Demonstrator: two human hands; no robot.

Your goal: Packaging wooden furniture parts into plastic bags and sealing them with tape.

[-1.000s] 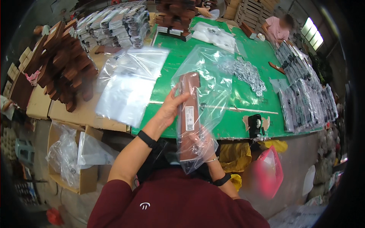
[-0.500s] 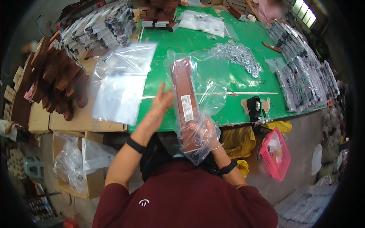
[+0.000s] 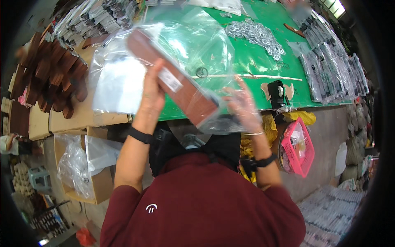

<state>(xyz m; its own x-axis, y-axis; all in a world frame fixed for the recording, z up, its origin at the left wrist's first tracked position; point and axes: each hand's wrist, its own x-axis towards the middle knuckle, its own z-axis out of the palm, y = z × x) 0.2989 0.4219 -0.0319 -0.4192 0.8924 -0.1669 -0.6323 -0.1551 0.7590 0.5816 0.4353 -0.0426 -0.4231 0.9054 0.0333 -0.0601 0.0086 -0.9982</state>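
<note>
A long brown wooden piece [image 3: 177, 80] with a white label lies tilted inside a clear plastic bag [image 3: 193, 49] held up over the green table [image 3: 255, 66]. My left hand [image 3: 151, 96] presses against the piece's left side through the bag. My right hand [image 3: 242, 105] is inside the bag's lower end, fingers spread around the piece's near tip.
A stack of clear bags [image 3: 115, 88] lies on cardboard at the left. Brown wooden pieces [image 3: 49, 78] are piled further left. Metal rings [image 3: 257, 35] and bagged items [image 3: 329, 66] cover the table's right. A tape dispenser [image 3: 276, 92] sits near the edge, a pink basket [image 3: 302, 148] below.
The bagged wooden piece has swung from upright to a slant, top end toward the left. Both hands have risen closer to the camera with it.
</note>
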